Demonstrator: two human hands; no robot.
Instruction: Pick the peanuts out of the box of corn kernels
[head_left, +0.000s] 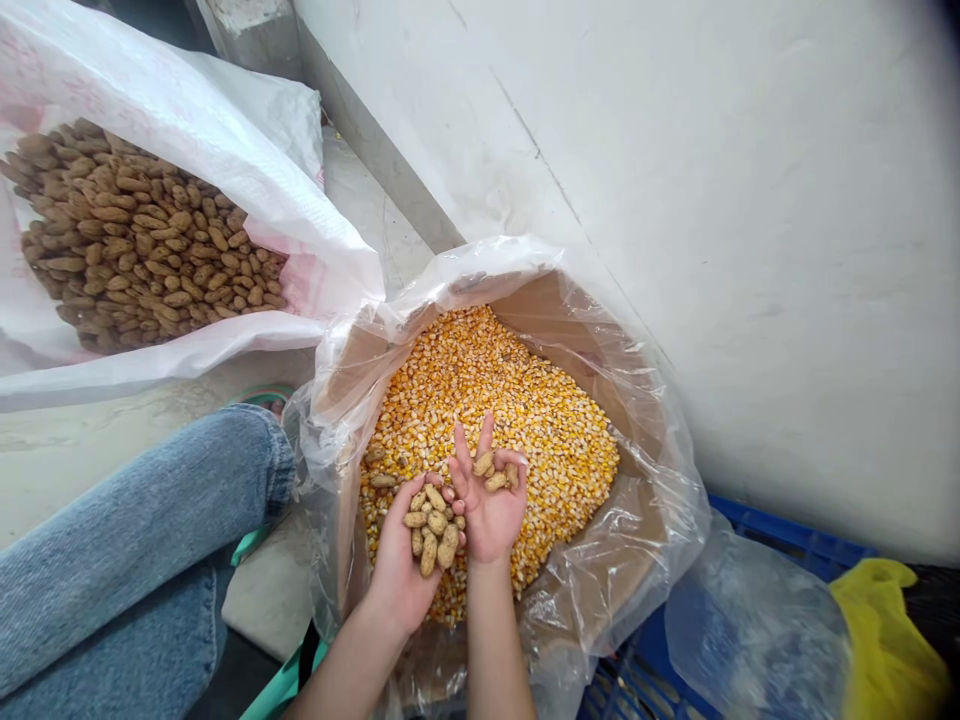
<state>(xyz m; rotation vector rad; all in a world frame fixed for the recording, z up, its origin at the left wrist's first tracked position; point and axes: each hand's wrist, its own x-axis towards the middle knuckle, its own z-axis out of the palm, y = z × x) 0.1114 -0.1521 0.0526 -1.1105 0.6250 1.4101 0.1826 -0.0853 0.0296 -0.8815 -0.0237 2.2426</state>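
Observation:
My left hand (397,575) is cupped palm up around a small heap of unshelled peanuts (435,525). Right beside it, my right hand (493,525) is also turned up. A few peanuts (495,480) rest at its curled fingers and thumb, while two other fingers stretch out. Both hands are over a pile of yellow corn kernels (555,410) inside a box lined with a clear plastic bag (645,420). One peanut (383,481) lies on the corn left of my hands. Another by it is partly sunk among the kernels.
At the upper left, a white woven sack (285,190) gapes around many peanuts (150,240). A leg in blue jeans (142,540) reaches in from the left. A white wall (720,200) rises behind the box. Blue plastic crates (787,540), clear plastic and a yellow bag (885,640) are at lower right.

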